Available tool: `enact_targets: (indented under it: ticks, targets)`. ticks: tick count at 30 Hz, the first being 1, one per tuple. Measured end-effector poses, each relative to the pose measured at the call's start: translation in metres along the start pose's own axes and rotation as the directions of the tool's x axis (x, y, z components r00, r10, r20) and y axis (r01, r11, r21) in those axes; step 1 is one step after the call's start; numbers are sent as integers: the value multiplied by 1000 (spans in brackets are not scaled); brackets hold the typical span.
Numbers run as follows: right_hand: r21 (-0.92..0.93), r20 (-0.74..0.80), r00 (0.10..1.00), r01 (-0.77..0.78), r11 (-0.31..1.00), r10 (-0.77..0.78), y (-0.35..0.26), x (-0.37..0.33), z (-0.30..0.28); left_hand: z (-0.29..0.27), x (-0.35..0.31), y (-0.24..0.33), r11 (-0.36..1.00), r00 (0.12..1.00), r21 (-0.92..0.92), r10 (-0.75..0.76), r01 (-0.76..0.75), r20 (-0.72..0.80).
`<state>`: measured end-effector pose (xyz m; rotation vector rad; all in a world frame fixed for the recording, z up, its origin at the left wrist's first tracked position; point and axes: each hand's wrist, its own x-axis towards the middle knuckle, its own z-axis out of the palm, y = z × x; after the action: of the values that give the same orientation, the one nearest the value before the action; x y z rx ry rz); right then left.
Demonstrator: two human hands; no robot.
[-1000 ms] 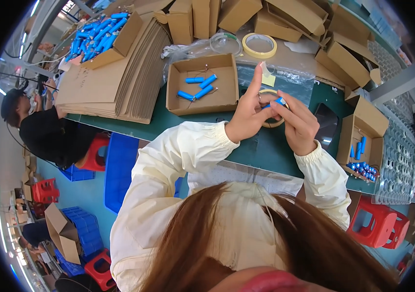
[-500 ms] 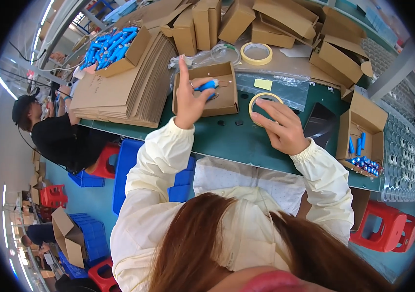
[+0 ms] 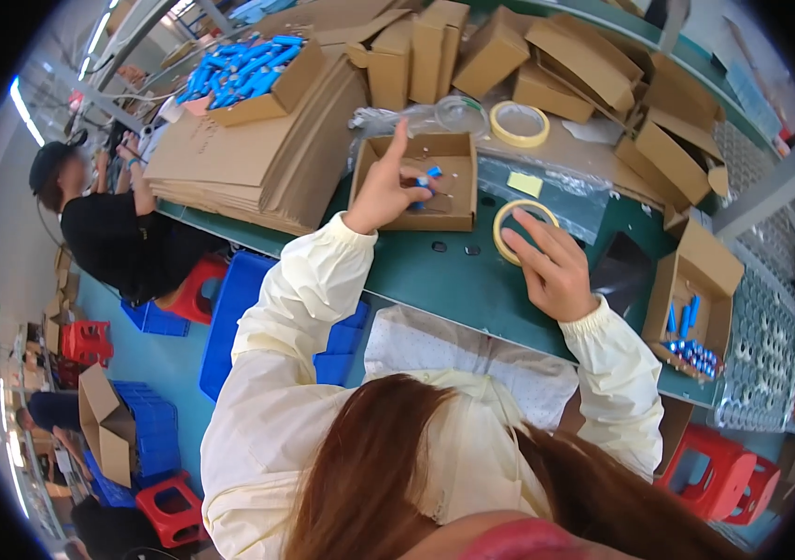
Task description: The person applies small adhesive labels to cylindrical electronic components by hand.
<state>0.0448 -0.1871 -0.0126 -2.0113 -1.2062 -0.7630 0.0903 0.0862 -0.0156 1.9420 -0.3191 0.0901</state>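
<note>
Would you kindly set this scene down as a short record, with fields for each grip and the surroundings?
Left grip: over the middle box, near blue cylinders; whether it holds one is unclear
Right grip: at the nearer tape roll
Beyond: yellow note, second tape roll
Right side: open box with blue cylinders
Left side: cardboard stack
</note>
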Motion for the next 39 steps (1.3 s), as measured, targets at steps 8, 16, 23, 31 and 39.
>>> enact_targets:
  ticks: [8,16,23,31,39]
  targets:
    - [-45,44,998,-39,998,41,-2,-3,1,2,0,9,970,994,241,-52,28,93]
    - [-48,53,997,-61,997,64,-3,-2,1,4,-4,21,851,992,512,85,-119,88]
    - [-61,15,997,-80,995,81,-1,-3,-3,17,-10,38,815,935,498,355,-295,-27]
    - [442,-152,877,-351,825,455,8,-9,-16,77,-21,60,896,870,-213,433,-389,235]
    - [172,-204,884,-390,905,420,5,0,-16,119,9,45,925,912,-365,239,-109,333]
